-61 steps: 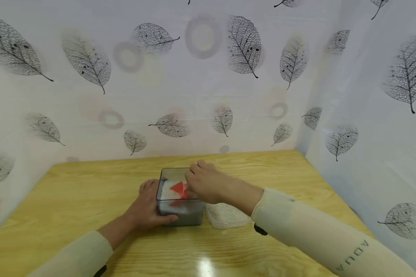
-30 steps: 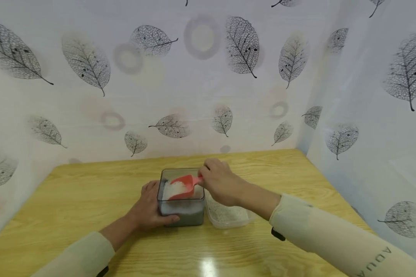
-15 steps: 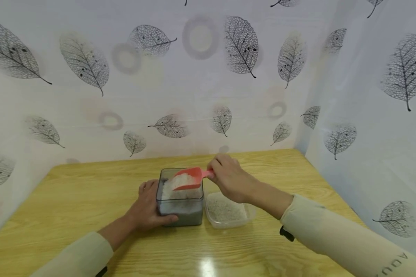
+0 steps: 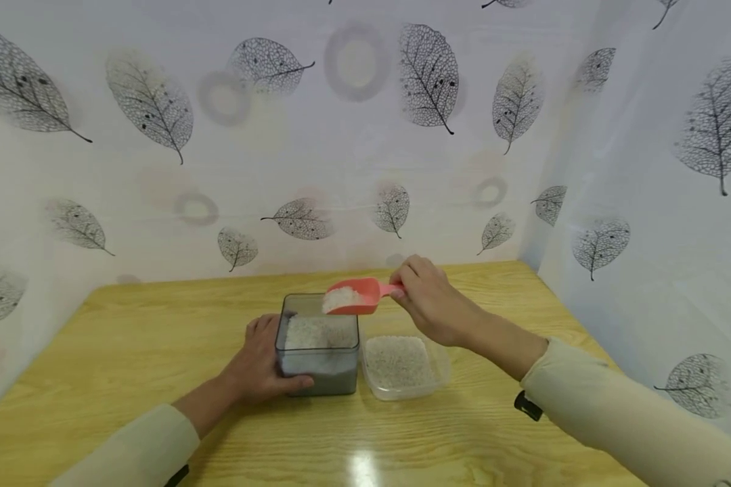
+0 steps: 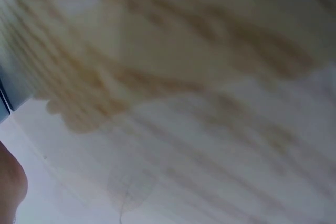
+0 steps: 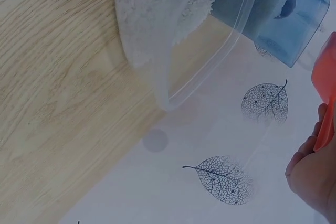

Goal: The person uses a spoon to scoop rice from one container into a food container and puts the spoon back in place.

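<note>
Right hand [image 4: 432, 304]: thumb and fingers pinch a red scoop [image 4: 370, 297] by its handle. The scoop lies nearly level, bears a heap of white grains [image 4: 341, 299], and appears across the far right corner of a grey see-through box [image 4: 335, 384] in the head view. Left hand [image 4: 258, 365]: it grips the box from the left, thumb bent along the near face, fingers along the left side. The box stands upright on the wooden table [image 4: 481, 419] and holds more grains. Just to its right, below the right hand, sits a clear tub [image 4: 443, 368], also containing grains. Pale sleeves [image 4: 609, 385] cover both forearms. Beyond the table hangs a leaf-printed sheet [image 4: 353, 149].
</note>
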Demonstrator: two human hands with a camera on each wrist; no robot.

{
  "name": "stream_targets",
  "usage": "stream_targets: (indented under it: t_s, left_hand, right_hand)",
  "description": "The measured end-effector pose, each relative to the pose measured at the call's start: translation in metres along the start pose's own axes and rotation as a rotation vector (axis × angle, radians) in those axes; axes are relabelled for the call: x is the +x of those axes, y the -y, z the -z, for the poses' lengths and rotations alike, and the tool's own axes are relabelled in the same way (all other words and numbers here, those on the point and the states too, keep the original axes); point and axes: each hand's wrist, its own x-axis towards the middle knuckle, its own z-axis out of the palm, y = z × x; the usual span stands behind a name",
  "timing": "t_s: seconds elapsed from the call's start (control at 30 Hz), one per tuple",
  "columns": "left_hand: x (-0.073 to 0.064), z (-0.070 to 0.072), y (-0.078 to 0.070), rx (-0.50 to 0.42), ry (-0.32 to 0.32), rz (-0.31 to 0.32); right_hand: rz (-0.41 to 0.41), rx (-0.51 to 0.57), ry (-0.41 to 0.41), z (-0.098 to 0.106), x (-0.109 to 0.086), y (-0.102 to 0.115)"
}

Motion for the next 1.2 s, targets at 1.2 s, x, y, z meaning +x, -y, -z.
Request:
stream_targets:
  t_s: [1.2]
  left_hand:
    - [0.001,0.0,-0.001,-0.007,0.012,0.02]
  right_hand:
    - [0.048,-0.259,-0.001,0.018,-0.09,-0.08]
